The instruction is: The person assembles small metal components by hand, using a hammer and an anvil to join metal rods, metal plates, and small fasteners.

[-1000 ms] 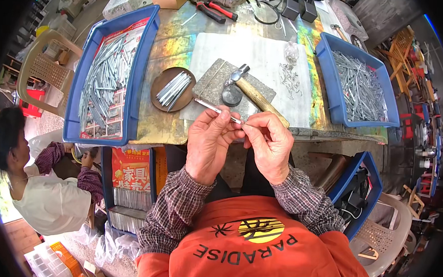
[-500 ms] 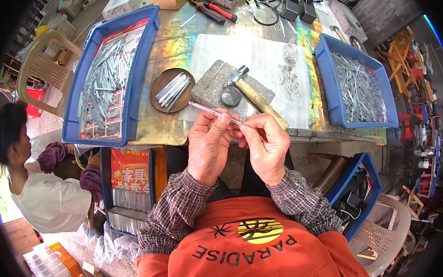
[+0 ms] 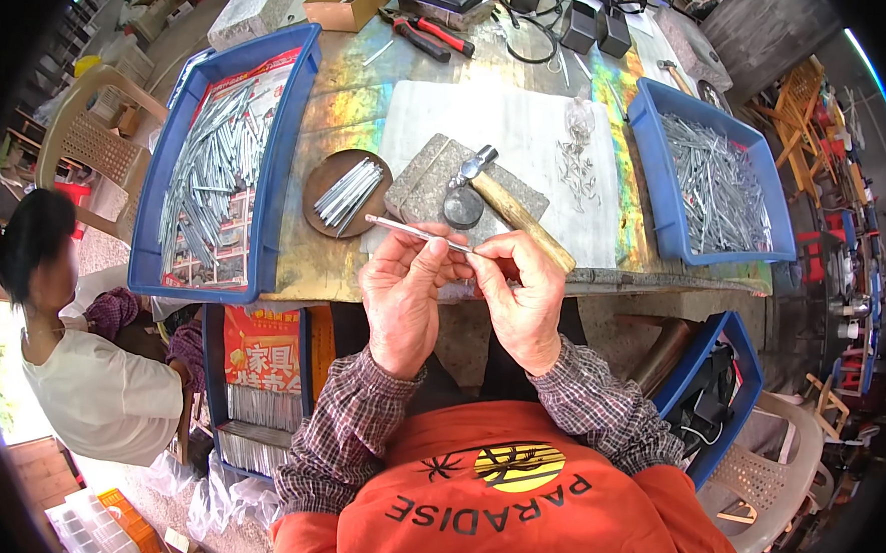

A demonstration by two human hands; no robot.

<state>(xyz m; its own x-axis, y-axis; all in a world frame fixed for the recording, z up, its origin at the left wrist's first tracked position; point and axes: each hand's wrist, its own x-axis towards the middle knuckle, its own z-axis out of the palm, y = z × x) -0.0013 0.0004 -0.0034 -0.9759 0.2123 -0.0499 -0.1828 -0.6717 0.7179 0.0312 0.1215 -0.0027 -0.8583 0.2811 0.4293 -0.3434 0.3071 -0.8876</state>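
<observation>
Between my two hands, just off the table's front edge, is a thin silvery metal rod (image 3: 398, 226), tilted with its free end up to the left. My left hand (image 3: 402, 299) is closed, pinching the rod between thumb and fingers. My right hand (image 3: 522, 291) is closed too, thumb and forefinger pinching the rod's right end. Beyond them a hammer (image 3: 517, 210) with a wooden handle lies across a grey stone slab (image 3: 428, 171), its head by a small dark round block (image 3: 463, 206). To the left, a round brown dish (image 3: 320, 182) holds a bundle of similar rods (image 3: 348, 195).
Blue trays of metal rods stand at the table's left (image 3: 287, 158) and right (image 3: 658, 188). Small metal bits (image 3: 579, 168) lie on white paper (image 3: 517, 110). Red-handled pliers (image 3: 426, 35) and a cardboard box (image 3: 342, 9) sit farther back. Another person (image 3: 96, 389) sits at the left.
Both my hands have shifted slightly left, still holding the rod. The view has tipped a little, so the table sits lower. The person at the left has turned their head.
</observation>
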